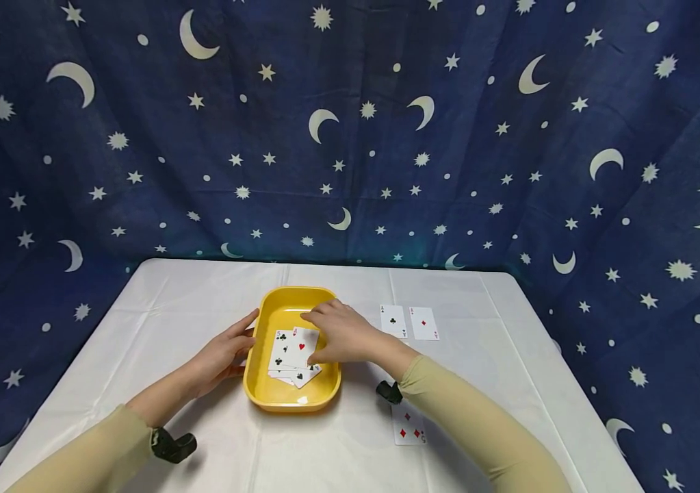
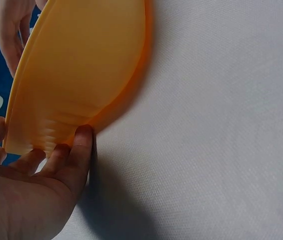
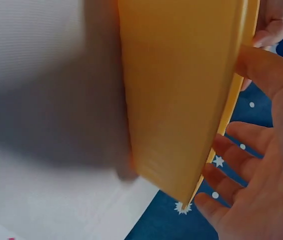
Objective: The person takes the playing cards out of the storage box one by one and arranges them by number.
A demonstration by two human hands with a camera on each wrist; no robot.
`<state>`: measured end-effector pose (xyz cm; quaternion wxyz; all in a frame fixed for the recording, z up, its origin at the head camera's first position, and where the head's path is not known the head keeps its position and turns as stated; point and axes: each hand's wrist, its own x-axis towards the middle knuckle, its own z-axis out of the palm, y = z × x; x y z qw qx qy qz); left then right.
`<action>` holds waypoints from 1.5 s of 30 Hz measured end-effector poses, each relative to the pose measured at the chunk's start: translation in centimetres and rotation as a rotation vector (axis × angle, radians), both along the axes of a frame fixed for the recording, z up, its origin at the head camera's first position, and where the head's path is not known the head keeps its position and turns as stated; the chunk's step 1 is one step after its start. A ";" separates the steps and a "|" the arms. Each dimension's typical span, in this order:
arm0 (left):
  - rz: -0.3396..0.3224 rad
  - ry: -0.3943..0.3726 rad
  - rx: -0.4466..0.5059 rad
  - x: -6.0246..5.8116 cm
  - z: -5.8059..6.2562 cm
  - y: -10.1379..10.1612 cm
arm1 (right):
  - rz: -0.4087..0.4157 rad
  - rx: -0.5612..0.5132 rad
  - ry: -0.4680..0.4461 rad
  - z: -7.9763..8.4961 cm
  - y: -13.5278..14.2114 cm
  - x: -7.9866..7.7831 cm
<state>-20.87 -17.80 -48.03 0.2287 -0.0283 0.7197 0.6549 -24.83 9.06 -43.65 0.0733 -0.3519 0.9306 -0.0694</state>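
A yellow tray (image 1: 291, 405) stands on the white-covered table with several overlapping playing cards in it. An ace of hearts (image 1: 302, 346) lies on top, over a five of clubs (image 1: 280, 355); a card with black pips (image 1: 302, 378) shows below them. My left hand (image 1: 224, 356) rests against the tray's left outer wall, fingertips on it in the left wrist view. Over the right rim reaches my right hand (image 1: 343, 333), fingers spread above the tray's inside and thumb beside the ace of hearts. In the right wrist view no card shows between these fingers (image 3: 236, 160).
Right of the tray, an ace of clubs (image 1: 393, 321) and an ace of diamonds (image 1: 424, 323) lie side by side. Nearer the front, a diamonds card (image 1: 408, 428) is partly covered by the right wrist. A dark blue cloth (image 1: 362, 171) with moons and stars hangs behind the table.
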 end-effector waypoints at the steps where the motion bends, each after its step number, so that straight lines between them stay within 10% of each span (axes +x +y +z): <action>1: 0.004 0.000 0.001 0.0 0.0 0.0 | -0.003 0.018 -0.002 0.0 -0.3 -0.1; 18: 0.009 0.001 0.002 0.0 0.0 -0.2 | 0.019 0.341 0.055 -1.5 -2.8 -1.4; 45: 0.013 -0.009 0.013 0.3 0.3 -0.1 | 0.019 0.336 0.057 -1.9 -3.3 -1.6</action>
